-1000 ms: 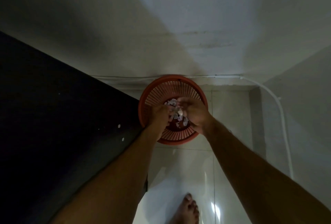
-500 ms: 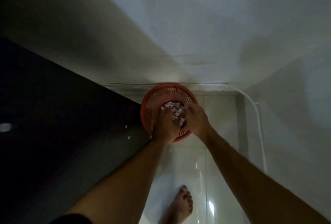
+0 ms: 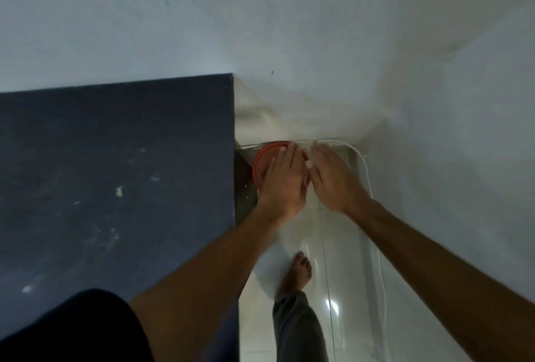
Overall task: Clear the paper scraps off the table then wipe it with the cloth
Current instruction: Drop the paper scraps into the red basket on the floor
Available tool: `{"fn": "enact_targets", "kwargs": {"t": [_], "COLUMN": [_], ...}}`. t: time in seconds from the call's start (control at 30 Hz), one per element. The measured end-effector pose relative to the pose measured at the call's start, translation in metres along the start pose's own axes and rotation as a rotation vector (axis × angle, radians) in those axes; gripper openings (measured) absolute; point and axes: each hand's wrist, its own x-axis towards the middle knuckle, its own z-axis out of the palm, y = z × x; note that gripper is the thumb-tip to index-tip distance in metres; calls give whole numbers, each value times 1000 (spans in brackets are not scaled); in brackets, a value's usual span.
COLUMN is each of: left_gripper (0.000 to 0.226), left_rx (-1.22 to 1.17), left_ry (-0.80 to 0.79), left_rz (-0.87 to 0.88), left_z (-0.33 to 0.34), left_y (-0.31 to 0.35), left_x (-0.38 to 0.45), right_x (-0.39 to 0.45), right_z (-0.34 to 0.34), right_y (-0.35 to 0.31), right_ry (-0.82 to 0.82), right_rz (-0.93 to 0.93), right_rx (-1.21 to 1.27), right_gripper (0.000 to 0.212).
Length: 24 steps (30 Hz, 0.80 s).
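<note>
- Lifted since a moment ago: both hands, from deep in the orange basket (image 3: 258, 165) where they were shedding paper bits, up to a hover over it; view swung left, dark counter (image 3: 115, 159) now filling that side.
- Left hand (image 3: 282, 185) flat, fingers straight and together, palm down over the basket mouth, holding nothing visible.
- Right hand (image 3: 333, 179) likewise spread and relaxed just beside it, over the basket's right edge and the pale floor (image 3: 341, 274); nothing pinched.
- Scraps inside the basket hidden under the hands; cannot tell how many landed there.
- Left behind on the counter: one pale scrap (image 3: 119, 191) and faint whitish specks and smears, well to the left of both hands.
- No cloth in view.
- Likely stage: dumping done, remaining bits and wiping not yet tackled.
- Risks: wiping before gathering the leftover scrap would smear or flick it onto the floor; stray bits clinging to palms could drop beside the basket; bare foot (image 3: 299, 272) and white cable (image 3: 365, 170) close by, so a careless turn could knock the basket over.
</note>
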Motion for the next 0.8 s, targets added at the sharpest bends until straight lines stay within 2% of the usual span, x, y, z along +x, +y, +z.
{"fn": "enact_targets", "kwargs": {"t": [0.1, 0.17, 0.37, 0.6, 0.8], "left_gripper": [72, 71, 74, 72, 69], "left_rx": [-63, -76, -36, -31, 17], "left_ry": [22, 74, 152, 180, 101], "left_rz": [130, 157, 12, -110, -103], "left_z": [-74, -120, -219, -278, -282], "left_y": [12, 9, -53, -166, -265], "left_x": [-51, -89, -200, -310, -336], "right_x": [-29, -44, -77, -81, -41], "right_z": [-42, -61, -77, -20, 61], "right_y": [-53, -90, -214, -338, -380], "right_ry": [-17, -34, 49, 47, 84], "right_rz": [-34, -63, -76, -53, 34], "right_rx": [-10, -23, -49, -70, 26], "right_gripper": [57, 62, 59, 49, 38]}}
